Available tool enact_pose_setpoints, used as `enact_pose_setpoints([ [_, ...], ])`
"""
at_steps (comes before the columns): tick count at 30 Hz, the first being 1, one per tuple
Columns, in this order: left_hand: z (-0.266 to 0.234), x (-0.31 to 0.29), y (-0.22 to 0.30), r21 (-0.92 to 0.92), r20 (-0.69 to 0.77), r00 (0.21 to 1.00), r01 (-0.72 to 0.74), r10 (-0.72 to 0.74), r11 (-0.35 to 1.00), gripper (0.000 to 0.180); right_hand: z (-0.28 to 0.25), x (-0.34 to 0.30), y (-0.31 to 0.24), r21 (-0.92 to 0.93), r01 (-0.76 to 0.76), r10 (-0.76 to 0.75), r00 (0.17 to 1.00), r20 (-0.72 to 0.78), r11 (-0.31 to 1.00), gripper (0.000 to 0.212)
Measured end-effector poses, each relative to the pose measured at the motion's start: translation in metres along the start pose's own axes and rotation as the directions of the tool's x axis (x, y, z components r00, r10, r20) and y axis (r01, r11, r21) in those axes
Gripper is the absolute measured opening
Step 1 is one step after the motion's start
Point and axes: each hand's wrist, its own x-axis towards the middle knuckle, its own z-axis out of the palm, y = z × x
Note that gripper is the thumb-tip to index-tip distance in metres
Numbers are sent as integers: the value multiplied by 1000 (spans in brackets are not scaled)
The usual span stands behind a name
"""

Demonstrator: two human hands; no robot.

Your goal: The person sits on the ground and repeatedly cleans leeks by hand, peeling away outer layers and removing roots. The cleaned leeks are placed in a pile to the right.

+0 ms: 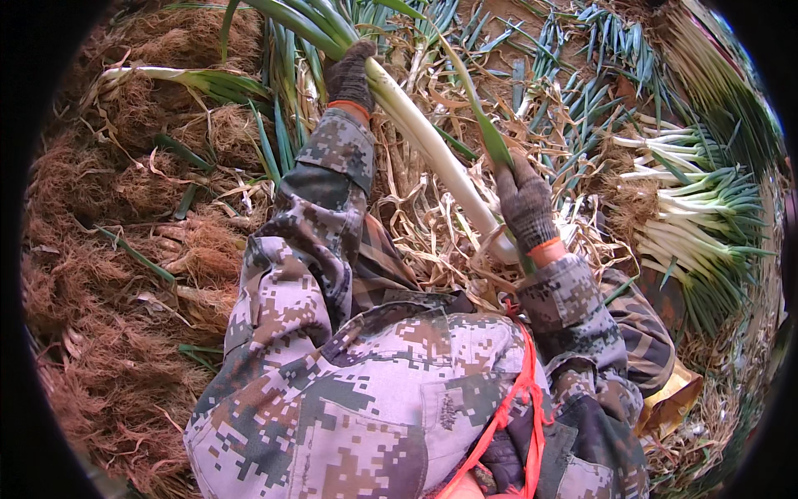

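Observation:
My left hand [351, 76], in a dark knit glove with an orange cuff, is closed round a long green onion [428, 143] just below its leaves. The thick white stalk slants down to the right, its lower end close to my other wrist. Gloved alike, my right hand [525, 204] is closed on a loose green leaf [492, 137] whose narrow tip points up toward the top of the view. This leaf stands apart from the stalk along most of its length. The right fingertips are partly hidden.
Heaps of onions with brown, shaggy roots [125, 341] fill the left side. Pale dry peelings [424, 220] cover the ground ahead of my lap. To the right lie cleaned onions in bunches [682, 208], with more green leaves [715, 83] stacked beyond. Trimmed leaf pieces [544, 50] scatter farther off.

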Motion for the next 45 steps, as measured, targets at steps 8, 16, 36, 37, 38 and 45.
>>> enact_pose_setpoints([
  [8, -3, 4, 15, -247, 271, 959, 153, -84, 957, 41, -13, -3, 8, -122, 294, -264, 940, 214, 948, 79],
  [16, 7, -4, 11, 80, 164, 985, 39, -51, 996, 47, 12, 5, -9, -170, 24, 32, 946, 321, 985, 65],
  [36, 44, -61, 8, -308, 503, 850, 348, -159, 886, 41, 48, 107, 4, 867, -308, 83, 950, 300, 391, 38],
  [37, 45, -59, 12, -318, 511, 849, 334, -136, 887, 41, 46, 102, 16, 923, -356, 139, 931, 337, 147, 33],
  [38, 44, -56, 17, -330, 509, 854, 307, -106, 893, 41, 38, 90, 30, 936, -338, 137, 936, 323, 100, 26],
  [45, 27, -20, 46, -353, 504, 861, 137, 65, 925, 41, -22, -27, 67, 238, -180, 90, 934, 346, 954, 53],
])
